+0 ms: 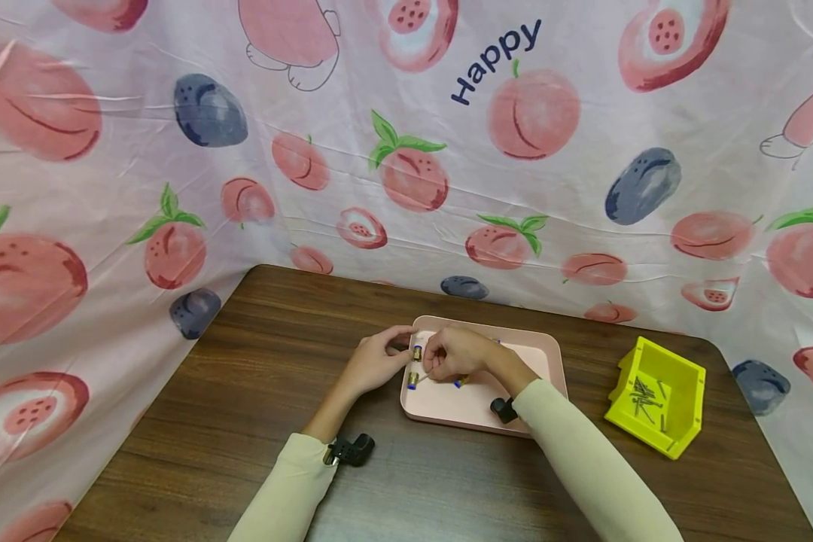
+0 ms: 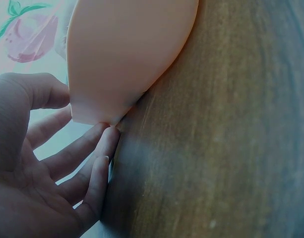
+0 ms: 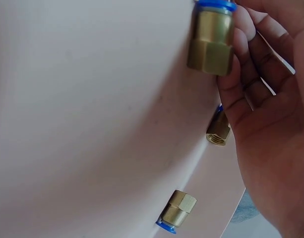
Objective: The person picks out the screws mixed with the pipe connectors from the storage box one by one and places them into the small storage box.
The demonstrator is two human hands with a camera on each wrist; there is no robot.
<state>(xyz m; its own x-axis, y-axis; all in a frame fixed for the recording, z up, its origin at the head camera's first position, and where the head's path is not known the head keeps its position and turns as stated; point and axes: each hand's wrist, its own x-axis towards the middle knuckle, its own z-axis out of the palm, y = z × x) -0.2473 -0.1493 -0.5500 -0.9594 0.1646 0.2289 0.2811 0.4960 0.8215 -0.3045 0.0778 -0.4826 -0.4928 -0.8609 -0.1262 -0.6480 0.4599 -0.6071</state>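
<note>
In the head view my left hand (image 1: 376, 363) holds the left back corner of the pink tray (image 1: 440, 410). Its thumb lies at the rim, and the left wrist view shows other fingers against the tray's outer wall (image 2: 122, 44). Over the tray, my right hand (image 1: 462, 352) has curled fingers, with a thin screw (image 1: 423, 377) at the fingertips, close by a brass push-in fitting (image 1: 412, 382) with a blue collar. Another brass fitting (image 1: 417, 353) stands near my left thumb. A larger-looking brass fitting (image 3: 211, 42) overlaps my right fingers in the right wrist view.
A yellow bin (image 1: 687, 406) with several loose screws (image 1: 644, 399) sits at the right of the dark wooden table (image 1: 244, 421). Another fitting (image 1: 461, 382) lies in the tray below my right hand. A fruit-printed cloth (image 1: 393, 98) hangs behind the table.
</note>
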